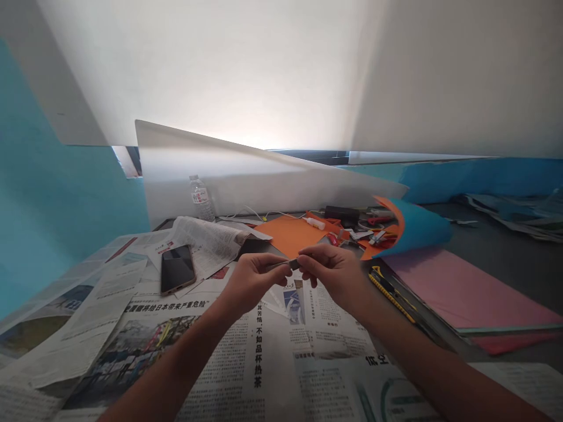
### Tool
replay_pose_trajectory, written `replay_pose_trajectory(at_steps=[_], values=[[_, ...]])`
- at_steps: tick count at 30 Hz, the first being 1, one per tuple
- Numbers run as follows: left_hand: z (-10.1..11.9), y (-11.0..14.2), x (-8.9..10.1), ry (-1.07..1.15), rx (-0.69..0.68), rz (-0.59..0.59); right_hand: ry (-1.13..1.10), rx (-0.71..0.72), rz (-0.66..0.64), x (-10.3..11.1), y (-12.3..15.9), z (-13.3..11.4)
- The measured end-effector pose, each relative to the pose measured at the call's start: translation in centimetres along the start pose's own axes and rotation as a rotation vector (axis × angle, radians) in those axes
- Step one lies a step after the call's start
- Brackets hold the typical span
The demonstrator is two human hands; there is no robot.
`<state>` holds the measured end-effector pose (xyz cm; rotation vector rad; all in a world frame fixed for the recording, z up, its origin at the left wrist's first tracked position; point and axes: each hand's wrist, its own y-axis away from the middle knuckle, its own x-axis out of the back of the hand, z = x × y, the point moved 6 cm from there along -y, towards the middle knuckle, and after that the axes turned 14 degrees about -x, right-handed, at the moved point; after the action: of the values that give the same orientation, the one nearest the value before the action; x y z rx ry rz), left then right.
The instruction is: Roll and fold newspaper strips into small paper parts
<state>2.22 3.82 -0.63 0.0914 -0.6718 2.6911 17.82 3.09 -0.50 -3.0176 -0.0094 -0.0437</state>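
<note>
Over the newspaper (281, 357), both hands meet at a small dark grey piece (294, 264), too small to make out its kind. My left hand (250, 280) is closed in a pinch at its left end, where a thin greyish length shows along the fingers. With thumb and fingertips, my right hand (332, 269) pinches the right end of the same piece. Behind the hands lies an orange paper sheet (292, 234) with a small white bottle (315, 223) on it. A yellow-and-black utility knife (391, 295) rests right of my right hand.
A phone (177, 268) lies on newspaper at left, near a clear plastic bottle (202, 198). Pink paper sheets (470, 287) and a curled blue-and-orange sheet (424, 228) are at right, beside loose small tools. A large white board (246, 176) leans at the back.
</note>
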Motion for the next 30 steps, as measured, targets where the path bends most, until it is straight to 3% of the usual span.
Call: replay_pose_trajectory(at_steps=[3, 8, 11, 18, 24, 30], values=[[-0.7, 0.1, 0.1, 0.183, 0.106, -0.006, 0.109, 0.108, 0.037, 0.1, 0.3, -0.3], [-1.0, 0.3, 0.3, 0.342, 0.219, 0.003, 0.41, 0.526, -0.009, -0.2, 1.7, -2.1], [-0.9, 0.3, 0.4, 0.347, 0.245, -0.015, 0.505, 0.602, -0.039, -0.3, 1.9, -2.4], [-1.0, 0.3, 0.3, 0.295, 0.262, -0.04, 0.527, 0.586, -0.051, -0.7, 1.8, -2.4], [-1.3, 0.4, 0.4, 0.244, 0.27, -0.032, 0.47, 0.315, -0.06, -0.6, 1.1, -1.2], [-1.3, 0.2, 0.6, 0.217, 0.275, -0.008, 0.388, 0.196, -0.265, -0.9, 0.6, -0.7]])
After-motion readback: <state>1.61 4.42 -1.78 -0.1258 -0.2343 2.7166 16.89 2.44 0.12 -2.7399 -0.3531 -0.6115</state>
